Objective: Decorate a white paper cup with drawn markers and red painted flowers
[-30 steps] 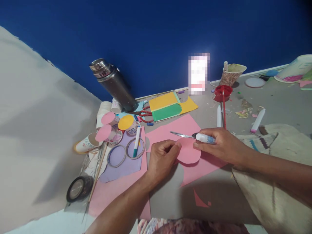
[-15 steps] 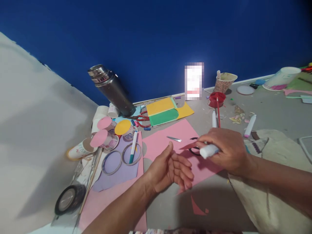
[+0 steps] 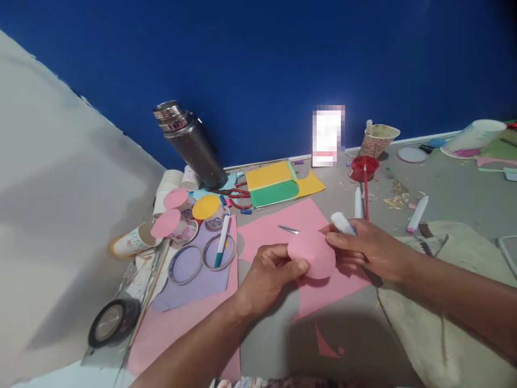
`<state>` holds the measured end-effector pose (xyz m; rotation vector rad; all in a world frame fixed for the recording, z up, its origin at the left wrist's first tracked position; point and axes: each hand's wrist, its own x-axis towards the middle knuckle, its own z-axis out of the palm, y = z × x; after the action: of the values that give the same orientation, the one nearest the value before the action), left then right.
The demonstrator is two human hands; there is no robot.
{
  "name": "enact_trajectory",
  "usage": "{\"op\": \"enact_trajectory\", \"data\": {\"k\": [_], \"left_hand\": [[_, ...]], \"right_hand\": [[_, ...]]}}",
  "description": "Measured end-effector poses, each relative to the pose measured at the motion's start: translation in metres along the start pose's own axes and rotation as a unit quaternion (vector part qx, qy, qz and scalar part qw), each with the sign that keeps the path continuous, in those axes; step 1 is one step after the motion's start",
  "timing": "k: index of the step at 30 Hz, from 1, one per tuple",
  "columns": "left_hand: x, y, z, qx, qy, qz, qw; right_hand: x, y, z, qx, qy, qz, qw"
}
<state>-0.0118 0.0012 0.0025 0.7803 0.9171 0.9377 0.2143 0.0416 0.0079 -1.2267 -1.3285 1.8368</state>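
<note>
A pink paper circle (image 3: pixel 317 256) is held up between both hands over a pink sheet of paper (image 3: pixel 301 214). My left hand (image 3: pixel 269 277) pinches its left edge, thumb on top. With its thumb, my right hand (image 3: pixel 374 248) grips the circle's right edge, and a white tube, apparently a glue stick (image 3: pixel 342 222), is tucked in the same hand. Scissors (image 3: pixel 288 229) lie on the pink sheet, their handles hidden behind the circle and my hands. Below the hands, a pink paper scrap (image 3: pixel 325 347) rests on the table.
Paper cups topped with pink and yellow circles (image 3: pixel 207 207), tape rolls (image 3: pixel 184 265) and a teal-and-white marker (image 3: pixel 222 241) are at left. A dark flask (image 3: pixel 197 151) stands behind them. Beyond are red-handled pliers (image 3: pixel 238 195), a red pot (image 3: pixel 363 170) with a brush, and a cloth (image 3: pixel 444 302) at right.
My left hand has gone from open to pinching the pink circle. The circle has turned from edge-on to face-up, and my right hand has tilted the white tube upward.
</note>
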Motion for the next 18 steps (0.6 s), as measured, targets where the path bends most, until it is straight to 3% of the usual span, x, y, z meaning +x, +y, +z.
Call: {"op": "enact_trajectory", "data": {"k": [3,7,11,18], "left_hand": [[-0.001,0.000,0.001,-0.007,-0.008,-0.007,1.000],[0.001,0.002,0.003,-0.067,-0.002,-0.052,0.996],[0.004,0.000,0.005,-0.093,-0.002,-0.059,0.994],[0.009,-0.004,-0.002,-0.087,0.051,-0.070,0.992]], "right_hand": [[0.002,0.001,0.001,0.068,-0.028,0.038,0.997],[0.001,0.005,0.002,0.054,-0.002,0.017,0.998],[0.000,0.008,0.001,0.006,-0.024,0.006,1.000],[0.004,-0.005,-0.005,-0.100,0.070,-0.108,0.987]]}}
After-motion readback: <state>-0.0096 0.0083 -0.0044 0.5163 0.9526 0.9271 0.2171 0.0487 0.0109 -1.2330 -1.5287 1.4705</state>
